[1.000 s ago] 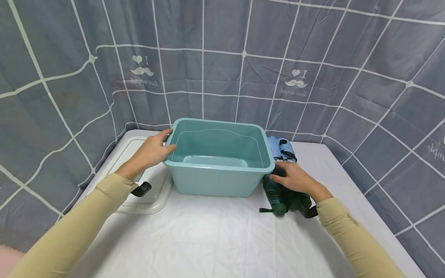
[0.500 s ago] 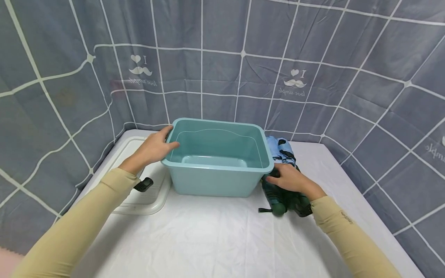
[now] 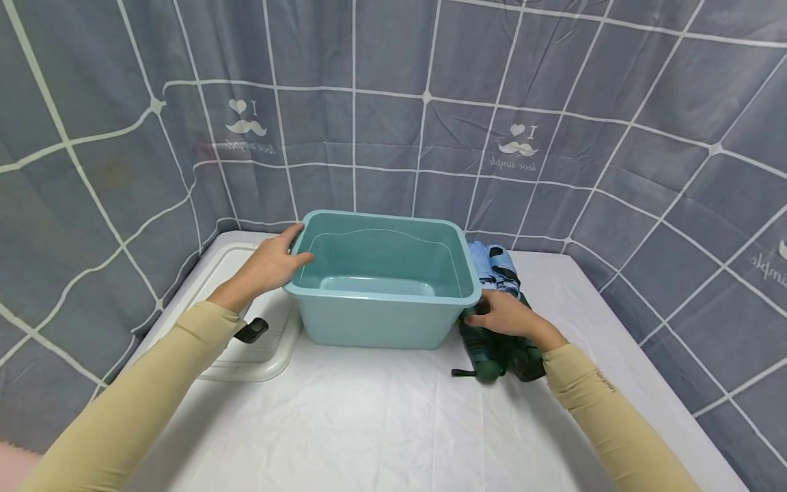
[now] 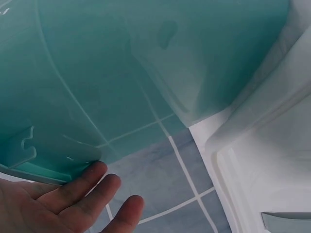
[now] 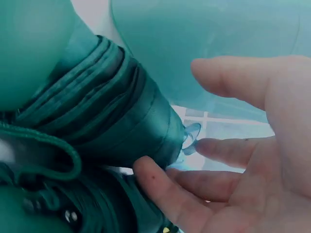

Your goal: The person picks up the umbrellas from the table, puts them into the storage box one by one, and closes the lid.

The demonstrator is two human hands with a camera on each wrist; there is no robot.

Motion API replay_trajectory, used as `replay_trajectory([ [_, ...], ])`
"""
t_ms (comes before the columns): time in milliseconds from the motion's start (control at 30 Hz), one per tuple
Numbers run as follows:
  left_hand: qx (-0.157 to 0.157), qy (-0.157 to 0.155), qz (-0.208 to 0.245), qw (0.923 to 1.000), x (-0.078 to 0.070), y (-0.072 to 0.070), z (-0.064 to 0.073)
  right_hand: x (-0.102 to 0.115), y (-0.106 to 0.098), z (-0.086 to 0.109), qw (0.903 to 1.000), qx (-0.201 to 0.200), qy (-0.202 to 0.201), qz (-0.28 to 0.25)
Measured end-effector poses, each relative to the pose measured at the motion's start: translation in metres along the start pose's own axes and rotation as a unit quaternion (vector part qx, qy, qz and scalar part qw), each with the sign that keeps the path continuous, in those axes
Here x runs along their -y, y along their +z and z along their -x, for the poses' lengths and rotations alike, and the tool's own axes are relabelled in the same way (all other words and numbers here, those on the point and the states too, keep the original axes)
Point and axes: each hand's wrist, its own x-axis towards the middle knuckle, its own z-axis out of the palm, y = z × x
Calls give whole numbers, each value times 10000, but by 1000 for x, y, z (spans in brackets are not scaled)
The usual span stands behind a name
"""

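Observation:
A pale teal plastic tub (image 3: 381, 321) stands upright at the back of the table, its inside bare. My left hand (image 3: 267, 270) holds its left rim, thumb over the inside and fingers along the outside; the left wrist view shows these fingers (image 4: 112, 187) just under the rim. My right hand (image 3: 507, 314) is at the tub's right end, over folded dark green umbrellas (image 3: 488, 348). In the right wrist view its fingers are spread and loosely bent beside a pleated green umbrella (image 5: 141, 111), with the thumb apart. Behind them lies a folded blue umbrella (image 3: 492, 263) with black patches.
A white plastic lid (image 3: 264, 355) lies flat left of the tub, partly under my left forearm. White cloth (image 3: 381, 417) covers the table. A grey curtain (image 3: 393, 130) with white grid lines hangs behind and along both sides.
My right hand has shifted slightly left and down over the green umbrellas. My left hand stays at the tub's rim, and the whole view has drifted a little.

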Motion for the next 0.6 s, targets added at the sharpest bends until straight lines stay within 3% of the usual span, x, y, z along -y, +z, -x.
replay_trajectory([
  [233,17,-41,149,9999,0,2,3,4,9,-6,9986,266,456,-38],
  [600,47,-38,92,9999,2,3,2,16,17,-10,9989,255,391,49],
])
